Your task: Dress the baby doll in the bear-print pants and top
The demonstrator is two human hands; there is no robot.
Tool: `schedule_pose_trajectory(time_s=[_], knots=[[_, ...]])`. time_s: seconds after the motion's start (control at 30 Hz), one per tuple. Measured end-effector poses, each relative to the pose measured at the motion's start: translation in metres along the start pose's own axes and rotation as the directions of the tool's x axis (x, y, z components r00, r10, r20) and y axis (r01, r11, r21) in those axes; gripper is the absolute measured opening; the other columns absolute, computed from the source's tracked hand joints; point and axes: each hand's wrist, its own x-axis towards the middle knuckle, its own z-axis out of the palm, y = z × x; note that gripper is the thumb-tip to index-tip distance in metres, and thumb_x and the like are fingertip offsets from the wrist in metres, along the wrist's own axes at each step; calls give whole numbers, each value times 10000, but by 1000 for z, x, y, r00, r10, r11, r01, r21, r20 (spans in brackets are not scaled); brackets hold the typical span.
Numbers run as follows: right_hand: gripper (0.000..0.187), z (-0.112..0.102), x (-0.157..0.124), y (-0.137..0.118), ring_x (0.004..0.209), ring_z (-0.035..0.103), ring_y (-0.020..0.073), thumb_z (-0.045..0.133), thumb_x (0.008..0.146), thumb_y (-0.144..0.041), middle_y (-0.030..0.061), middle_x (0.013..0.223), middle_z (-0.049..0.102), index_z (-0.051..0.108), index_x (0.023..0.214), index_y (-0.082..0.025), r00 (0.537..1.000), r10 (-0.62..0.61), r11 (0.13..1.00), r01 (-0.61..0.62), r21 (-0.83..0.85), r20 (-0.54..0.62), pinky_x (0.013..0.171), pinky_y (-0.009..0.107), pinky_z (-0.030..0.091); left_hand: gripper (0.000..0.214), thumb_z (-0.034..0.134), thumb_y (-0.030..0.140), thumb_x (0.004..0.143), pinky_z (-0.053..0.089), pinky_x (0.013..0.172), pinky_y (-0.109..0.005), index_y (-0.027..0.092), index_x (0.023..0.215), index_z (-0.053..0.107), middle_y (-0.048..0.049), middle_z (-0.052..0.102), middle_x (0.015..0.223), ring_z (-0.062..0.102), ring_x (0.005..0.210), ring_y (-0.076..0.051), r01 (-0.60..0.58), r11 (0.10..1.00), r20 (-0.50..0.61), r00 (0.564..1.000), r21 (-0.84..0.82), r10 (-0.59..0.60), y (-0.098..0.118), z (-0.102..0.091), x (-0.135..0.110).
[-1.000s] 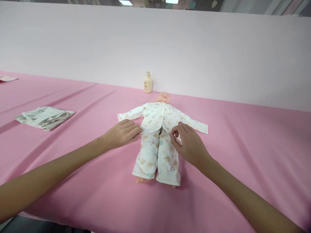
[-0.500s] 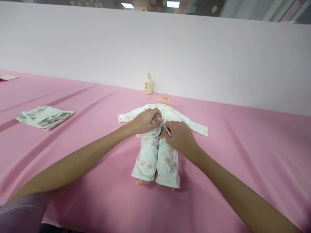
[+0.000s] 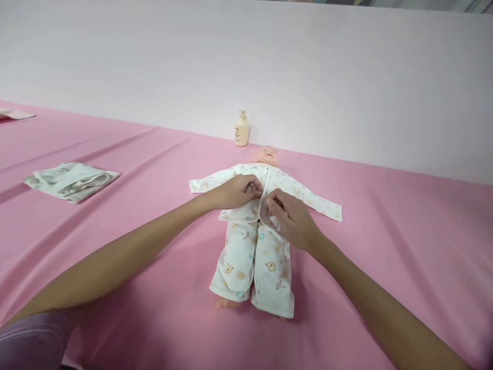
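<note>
A baby doll lies on its back on the pink table cover, dressed in a white printed shirt and matching trousers. My left hand pinches the left front edge of the shirt at the doll's belly. My right hand pinches the right front edge beside it, lifting a small flap of cloth. The two hands almost touch over the shirt's opening. The doll's feet peek out under the trouser cuffs.
A cream pump bottle stands behind the doll's head against the pale wall. A folded printed cloth lies at the left. Another small cloth shows at the far left edge.
Both hands moved from the shirt's hem inward to its middle opening and closed on the two front edges. The view shifted slightly down and left.
</note>
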Motion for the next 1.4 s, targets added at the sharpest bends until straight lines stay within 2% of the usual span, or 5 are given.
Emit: schedule_pose_trajectory(time_s=[0.27, 0.57, 0.97, 1.2, 1.4], knots=[[155, -12, 21, 26, 765, 586, 162, 697, 983, -305, 36, 972, 716, 744, 1113, -234, 993, 28, 1000, -28, 2, -112, 751, 335, 503, 243, 693, 416, 1010, 477, 710, -303, 203, 1036, 806, -47, 768, 1015, 654, 842, -196, 172, 979, 64, 984, -113, -165, 9, -2, 6], [196, -3, 13, 34, 775, 647, 173, 895, 900, -430, 28, 940, 794, 866, 1006, -267, 973, 100, 975, -53, 216, -210, 728, 336, 524, 288, 698, 464, 1018, 462, 710, -266, 200, 1040, 811, -33, 755, 1002, 655, 873, -177, 209, 974, 26, 978, -85, -208, 8, 4, 5], [271, 14, 8, 24, 797, 691, 183, 958, 848, -484, 32, 933, 804, 875, 969, -255, 912, 224, 940, -108, 323, -345, 773, 361, 573, 270, 708, 436, 1012, 420, 640, -253, 186, 922, 758, -30, 718, 925, 593, 763, -145, 210, 974, -37, 976, -85, -214, 10, 12, 2], [252, 10, 9, 33, 821, 686, 182, 896, 907, -466, 39, 969, 804, 897, 1085, -287, 951, 216, 911, -115, 396, -221, 765, 346, 578, 283, 723, 474, 975, 442, 652, -266, 197, 958, 781, -36, 729, 911, 621, 767, -165, 235, 969, 26, 972, -73, -234, 6, 3, 1], [323, 12, 13, 38, 818, 658, 170, 952, 841, -513, 43, 1016, 798, 860, 1019, -259, 938, 241, 906, -126, 403, -249, 782, 344, 568, 266, 708, 455, 981, 449, 672, -272, 195, 944, 746, -40, 710, 928, 614, 798, -176, 178, 984, -45, 983, -20, -179, 1, 11, 0]])
